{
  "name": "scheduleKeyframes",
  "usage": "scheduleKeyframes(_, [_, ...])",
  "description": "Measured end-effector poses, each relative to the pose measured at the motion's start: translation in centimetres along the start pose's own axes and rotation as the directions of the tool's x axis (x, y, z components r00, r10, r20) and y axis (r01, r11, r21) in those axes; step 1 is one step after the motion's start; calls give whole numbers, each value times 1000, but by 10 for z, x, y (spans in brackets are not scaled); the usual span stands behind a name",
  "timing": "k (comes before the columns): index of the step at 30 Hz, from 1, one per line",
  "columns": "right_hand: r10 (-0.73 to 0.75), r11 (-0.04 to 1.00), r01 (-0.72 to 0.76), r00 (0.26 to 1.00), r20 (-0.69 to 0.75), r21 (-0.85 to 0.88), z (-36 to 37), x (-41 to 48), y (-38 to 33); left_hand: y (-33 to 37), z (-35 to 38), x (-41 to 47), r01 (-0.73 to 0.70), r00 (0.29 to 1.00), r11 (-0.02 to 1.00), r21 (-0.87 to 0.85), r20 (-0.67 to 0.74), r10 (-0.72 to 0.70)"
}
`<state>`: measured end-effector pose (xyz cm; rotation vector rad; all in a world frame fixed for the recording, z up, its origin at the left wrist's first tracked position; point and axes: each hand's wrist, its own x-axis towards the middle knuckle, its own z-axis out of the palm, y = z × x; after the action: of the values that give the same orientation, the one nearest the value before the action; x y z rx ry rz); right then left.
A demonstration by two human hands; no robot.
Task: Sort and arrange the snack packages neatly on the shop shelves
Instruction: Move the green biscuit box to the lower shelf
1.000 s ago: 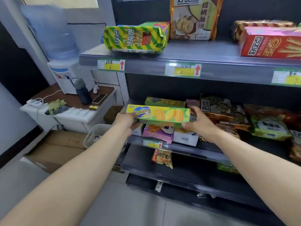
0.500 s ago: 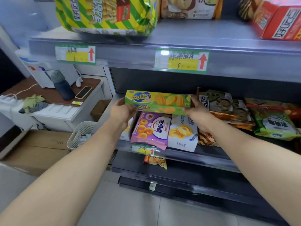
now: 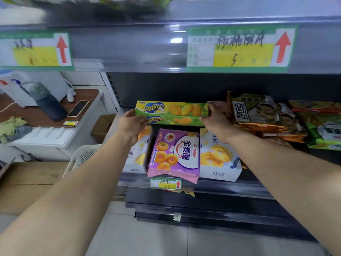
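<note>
Zecheese box (image 3: 171, 110), long, green-yellow, with round orange biscuit pictures

Two arms are seen, L & R, both bare from the frame's lower edge to the fingertips. The L forearm (image 3: 83, 191) and R forearm (image 3: 286, 172) are shown smooth and tapering twd the wrists; nearest the cam they are stretched wide by the lens. The L hand (image 3: 132, 124) and R hand (image 3: 215, 120) are bare too, w/ backs & knuckles shown. Nails can't be made out.
</note>
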<state>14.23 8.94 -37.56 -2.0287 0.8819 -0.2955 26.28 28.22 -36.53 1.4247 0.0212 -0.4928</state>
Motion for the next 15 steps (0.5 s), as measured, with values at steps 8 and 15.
scheduleKeyframes(8, [51, 979, -52, 999, -11, -198, 10, -2, -1, -6, -11, 14, 107, 987, 983, 148, -131, -88])
scheduleKeyframes(15, [106, 951, -103, 994, -6, -292, 16, -7, -2, -2, -13, 12, 108, 984, 953, 284, -167, -62])
